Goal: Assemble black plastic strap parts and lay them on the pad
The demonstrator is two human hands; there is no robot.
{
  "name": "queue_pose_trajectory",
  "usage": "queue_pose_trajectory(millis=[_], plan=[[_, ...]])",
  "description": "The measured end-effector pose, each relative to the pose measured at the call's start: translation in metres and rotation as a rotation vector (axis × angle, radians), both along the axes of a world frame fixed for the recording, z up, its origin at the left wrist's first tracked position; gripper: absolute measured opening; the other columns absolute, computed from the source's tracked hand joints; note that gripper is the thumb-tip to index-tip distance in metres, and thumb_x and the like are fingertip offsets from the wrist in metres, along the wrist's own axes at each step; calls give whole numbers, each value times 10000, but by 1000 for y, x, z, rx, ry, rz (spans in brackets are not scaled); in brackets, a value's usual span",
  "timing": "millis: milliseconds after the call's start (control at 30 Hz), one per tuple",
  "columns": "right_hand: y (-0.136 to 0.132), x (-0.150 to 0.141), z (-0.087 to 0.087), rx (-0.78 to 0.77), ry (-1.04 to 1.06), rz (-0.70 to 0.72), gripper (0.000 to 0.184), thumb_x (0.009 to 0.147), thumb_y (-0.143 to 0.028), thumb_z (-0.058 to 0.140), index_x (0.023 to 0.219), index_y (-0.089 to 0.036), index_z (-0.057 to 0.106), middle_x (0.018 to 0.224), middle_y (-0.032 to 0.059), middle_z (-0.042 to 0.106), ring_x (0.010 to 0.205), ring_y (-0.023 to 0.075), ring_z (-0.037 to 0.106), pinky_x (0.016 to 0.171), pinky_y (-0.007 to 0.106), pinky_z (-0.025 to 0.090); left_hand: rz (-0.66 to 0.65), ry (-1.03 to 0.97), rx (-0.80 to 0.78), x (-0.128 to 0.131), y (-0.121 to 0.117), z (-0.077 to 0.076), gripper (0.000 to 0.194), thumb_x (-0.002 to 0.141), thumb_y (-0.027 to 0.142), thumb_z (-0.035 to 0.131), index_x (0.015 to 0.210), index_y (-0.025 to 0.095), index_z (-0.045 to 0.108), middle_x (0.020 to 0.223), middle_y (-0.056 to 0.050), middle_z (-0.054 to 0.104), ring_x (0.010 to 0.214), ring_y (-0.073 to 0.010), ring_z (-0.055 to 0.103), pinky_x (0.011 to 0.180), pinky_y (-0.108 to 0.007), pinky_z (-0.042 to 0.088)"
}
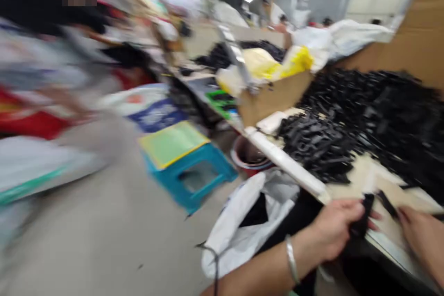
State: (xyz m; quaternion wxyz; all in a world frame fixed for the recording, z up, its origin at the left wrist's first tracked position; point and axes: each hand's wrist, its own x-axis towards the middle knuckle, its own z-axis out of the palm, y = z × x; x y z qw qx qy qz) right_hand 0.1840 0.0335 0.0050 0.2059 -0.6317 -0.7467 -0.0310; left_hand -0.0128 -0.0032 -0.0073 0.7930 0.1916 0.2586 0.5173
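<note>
My left hand (338, 226), with a silver bracelet at its wrist, is closed around a black-handled tool (362, 217). A pale, blade-like part seems to rise from the handle, but blur hides its exact kind. To the right, at the frame's edge, my right hand (421, 231) pinches a thin black piece (387, 203) that points toward the tool. Both hands are over the near edge of a pale worktable (360, 171). Beyond them lies a heap of small black parts (319, 143), which look like moulded plastic pieces.
A larger black heap (388, 106) rests against cardboard (412, 32). Beside the table stand an open white sack (225, 231), a reddish bucket (251, 155) and a blue stool (194, 171) with a green-yellow top. Blurred people and sacks (38, 162) are on the left.
</note>
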Motion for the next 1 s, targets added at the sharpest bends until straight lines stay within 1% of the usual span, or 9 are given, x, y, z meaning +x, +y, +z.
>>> queue_pose_trajectory(millis=[33, 67, 133, 267, 400, 567, 667, 833, 1000], plan=[[-6, -4, 7, -42, -75, -58, 145, 931, -284, 554, 909, -305, 695, 963, 91, 680, 846, 224, 685, 671, 335, 499, 9, 21, -16, -4, -3, 9, 373, 685, 404, 783, 883, 91, 739, 945, -137, 722, 704, -150, 631, 716, -265, 469], [-7, -9, 13, -116, -194, -92, 175, 937, -287, 523, 918, -271, 696, 933, 99, 691, 789, 246, 692, 627, 353, 493, 2, 39, -23, -8, -3, 15, 349, 727, 395, 762, 908, 97, 741, 969, -134, 723, 733, -149, 635, 734, -257, 464], [-1, -19, 18, -140, -288, -54, 202, 947, -294, 504, 1057, -245, 667, 1028, 99, 702, 899, 257, 687, 665, 340, 502, -23, 60, -29, -14, 5, 21, 294, 775, 352, 736, 926, 101, 742, 995, -131, 725, 785, -149, 639, 747, -240, 452], [11, -26, 14, -154, -330, -35, 197, 928, -200, 521, 1069, -200, 659, 1013, 116, 718, 954, 259, 654, 728, 337, 496, -93, 17, -66, -11, 12, 20, 223, 802, 282, 713, 944, 112, 734, 1040, -136, 723, 843, -178, 658, 770, -271, 461], [11, -17, 13, -144, -138, 4, 201, 891, -197, 567, 1050, -193, 689, 1037, 116, 728, 972, 273, 650, 819, 389, 502, -54, 5, -81, -6, 10, 17, 196, 811, 246, 698, 952, 112, 722, 1061, -134, 719, 867, -185, 663, 828, -298, 462], [-18, -28, 29, -113, 531, -24, 245, 799, -321, 702, 1007, -193, 726, 909, 67, 744, 741, 206, 671, 687, 342, 558, -20, 11, -21, -2, 13, 14, 234, 821, 257, 685, 1006, 116, 717, 1091, -124, 711, 988, -212, 652, 923, -317, 443], [-44, -52, 30, -48, 759, -64, 242, 790, -334, 711, 1000, -215, 730, 911, 55, 732, 752, 188, 661, 661, 314, 572, -36, -16, 34, 6, 10, 15, 292, 814, 281, 694, 1063, 130, 703, 1115, -115, 706, 1104, -246, 619, 1003, -353, 420], [-56, -76, 9, 67, 707, -117, 228, 845, -292, 644, 1047, -212, 712, 964, 78, 720, 790, 200, 657, 669, 330, 577, -46, -38, 31, 16, 2, 18, 369, 810, 332, 698, 1132, 153, 673, 1115, -107, 705, 1149, -274, 602, 1036, -415, 426], [-55, -80, -2, 158, 493, -91, 267, 916, -247, 521, 1127, -181, 671, 1023, 125, 704, 961, 261, 652, 845, 441, 559, -10, 41, 72, 21, -4, 18, 398, 807, 334, 702, 1160, 161, 645, 1186, -96, 672, 1145, -244, 597, 1025, -368, 442]])
